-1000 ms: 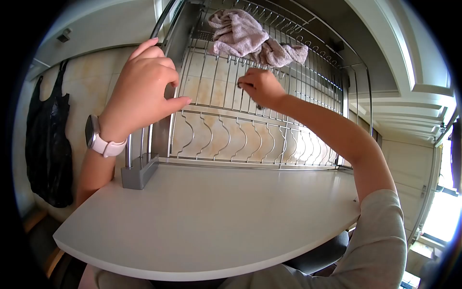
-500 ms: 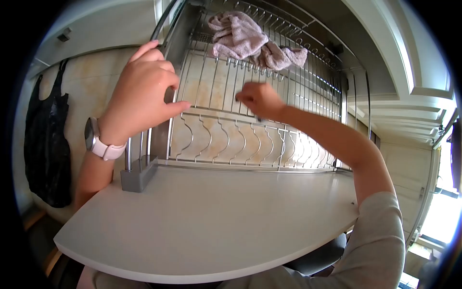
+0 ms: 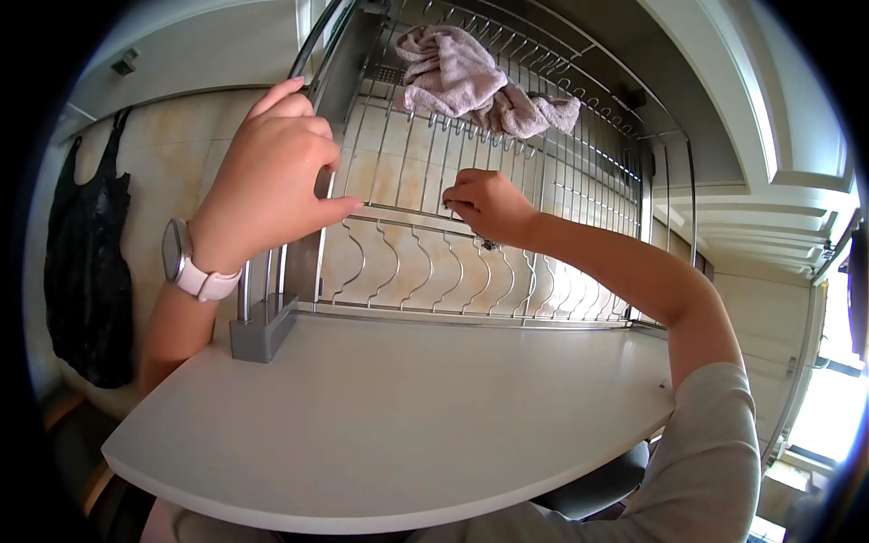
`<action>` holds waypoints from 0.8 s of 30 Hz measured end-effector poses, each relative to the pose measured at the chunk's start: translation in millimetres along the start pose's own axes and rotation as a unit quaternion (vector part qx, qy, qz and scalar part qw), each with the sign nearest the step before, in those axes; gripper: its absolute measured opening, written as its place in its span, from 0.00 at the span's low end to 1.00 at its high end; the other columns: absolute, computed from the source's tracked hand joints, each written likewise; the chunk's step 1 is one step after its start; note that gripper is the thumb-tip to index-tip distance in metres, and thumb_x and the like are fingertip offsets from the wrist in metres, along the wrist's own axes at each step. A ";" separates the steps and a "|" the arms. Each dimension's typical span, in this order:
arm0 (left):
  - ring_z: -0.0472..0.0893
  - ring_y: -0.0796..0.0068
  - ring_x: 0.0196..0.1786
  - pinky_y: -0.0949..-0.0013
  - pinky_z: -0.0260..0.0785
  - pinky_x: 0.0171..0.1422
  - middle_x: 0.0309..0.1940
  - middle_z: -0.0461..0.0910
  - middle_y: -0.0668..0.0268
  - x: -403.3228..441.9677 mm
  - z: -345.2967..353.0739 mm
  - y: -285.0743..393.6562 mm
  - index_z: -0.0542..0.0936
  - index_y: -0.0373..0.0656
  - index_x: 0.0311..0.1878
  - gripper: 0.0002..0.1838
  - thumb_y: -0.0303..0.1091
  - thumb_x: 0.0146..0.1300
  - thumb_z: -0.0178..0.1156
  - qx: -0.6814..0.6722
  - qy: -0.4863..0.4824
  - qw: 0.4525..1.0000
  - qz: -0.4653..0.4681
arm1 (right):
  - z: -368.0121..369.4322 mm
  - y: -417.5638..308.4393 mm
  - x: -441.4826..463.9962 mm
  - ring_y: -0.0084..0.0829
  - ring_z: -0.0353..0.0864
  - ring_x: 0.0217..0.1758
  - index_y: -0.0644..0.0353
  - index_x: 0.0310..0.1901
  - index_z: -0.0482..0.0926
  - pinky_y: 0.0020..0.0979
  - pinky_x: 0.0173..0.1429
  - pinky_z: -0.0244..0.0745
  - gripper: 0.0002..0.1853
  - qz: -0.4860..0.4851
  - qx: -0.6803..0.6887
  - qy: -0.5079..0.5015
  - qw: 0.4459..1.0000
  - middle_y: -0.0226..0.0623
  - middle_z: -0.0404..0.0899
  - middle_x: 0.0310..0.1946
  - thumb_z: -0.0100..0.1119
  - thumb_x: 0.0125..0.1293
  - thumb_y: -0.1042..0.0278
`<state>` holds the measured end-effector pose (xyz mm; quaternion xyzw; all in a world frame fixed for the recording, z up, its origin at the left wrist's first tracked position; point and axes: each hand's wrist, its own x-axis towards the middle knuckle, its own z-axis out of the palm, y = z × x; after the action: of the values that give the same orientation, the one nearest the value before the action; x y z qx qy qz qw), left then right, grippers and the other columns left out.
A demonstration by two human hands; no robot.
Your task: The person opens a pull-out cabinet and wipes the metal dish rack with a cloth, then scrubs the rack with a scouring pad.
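My left hand point(image 3: 276, 176), with a watch on its wrist, lies along the metal side frame point(image 3: 342, 136) of a wire dish rack point(image 3: 398, 181). Its index finger touches the frame's edge; the thumb sticks out apart from the curled fingers. In front of the rack's wires, my right hand point(image 3: 489, 206) is closed with fingertips pinched together. A tiny dark bit shows at those tips, too small to name. Under the palm, a small dark thing point(image 3: 490, 243) peeks out. A crumpled pinkish cloth point(image 3: 453, 77) lies on the upper part of the rack, beyond my right hand.
A white curved panel point(image 3: 389, 416) spans the space between my body and the rack. A grey bracket point(image 3: 262, 330) with metal rods stands at its left corner. Far left hangs a black plastic bag point(image 3: 89, 271). White cabinets point(image 3: 760, 299) line the right side.
My right hand has moved slightly down and tilted, showing more of the dark thing beneath it. The left hand stays at the frame, and the whole view has shifted a little.
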<state>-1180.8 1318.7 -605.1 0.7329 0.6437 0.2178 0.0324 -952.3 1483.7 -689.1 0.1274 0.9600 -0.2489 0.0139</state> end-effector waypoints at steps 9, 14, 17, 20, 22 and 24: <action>0.71 0.66 0.32 0.61 0.54 0.67 0.17 0.72 0.63 -0.1 3.5 -0.8 0.77 0.38 0.17 0.14 0.38 0.34 0.69 0.004 0.026 1.000 0.013 | -7.1 9.9 8.2 0.37 0.77 0.30 0.59 0.32 0.80 0.35 0.37 0.73 0.05 -0.029 -0.023 0.028 0.999 0.39 0.76 0.29 0.55 0.55 0.73; 0.71 0.66 0.33 0.62 0.54 0.67 0.17 0.72 0.63 -1.3 4.7 -1.4 0.77 0.38 0.16 0.15 0.39 0.33 0.70 -0.003 0.039 0.999 0.021 | -10.3 20.6 27.0 0.41 0.76 0.32 0.59 0.28 0.79 0.37 0.38 0.73 0.05 0.032 -0.051 0.033 0.998 0.40 0.75 0.28 0.53 0.55 0.71; 0.71 0.66 0.32 0.62 0.54 0.67 0.17 0.72 0.63 -1.1 2.9 0.4 0.77 0.38 0.15 0.15 0.40 0.33 0.70 0.002 0.022 1.000 0.008 | -3.3 4.0 6.0 0.43 0.75 0.34 0.56 0.27 0.78 0.38 0.40 0.72 0.06 0.010 0.013 0.001 1.000 0.40 0.75 0.30 0.51 0.55 0.68; 0.70 0.66 0.31 0.62 0.54 0.67 0.16 0.71 0.64 -2.5 6.3 -3.1 0.76 0.38 0.15 0.16 0.41 0.33 0.69 0.003 0.047 0.998 0.029 | -9.5 18.5 27.7 0.43 0.75 0.34 0.56 0.27 0.79 0.38 0.39 0.73 0.06 0.066 -0.062 0.040 0.995 0.40 0.74 0.29 0.51 0.55 0.69; 0.71 0.66 0.34 0.60 0.52 0.68 0.19 0.72 0.64 -2.0 1.8 -0.2 0.77 0.38 0.17 0.15 0.39 0.33 0.70 0.019 0.014 1.000 0.013 | -12.4 19.9 30.4 0.40 0.76 0.32 0.57 0.28 0.79 0.37 0.39 0.73 0.04 0.037 -0.069 0.032 0.996 0.38 0.75 0.28 0.53 0.54 0.71; 0.72 0.66 0.36 0.57 0.50 0.69 0.21 0.73 0.65 -3.2 -1.8 1.2 0.77 0.38 0.19 0.15 0.38 0.32 0.70 0.028 -0.021 0.999 -0.005 | 5.9 9.5 2.7 0.37 0.76 0.30 0.57 0.29 0.80 0.36 0.37 0.73 0.04 -0.039 -0.038 0.015 0.998 0.36 0.76 0.27 0.56 0.53 0.72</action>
<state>-1180.6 1315.1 -603.9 0.7347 0.6524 0.1840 0.0266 -952.7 1489.6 -699.0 0.0931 0.9731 -0.2106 -0.0050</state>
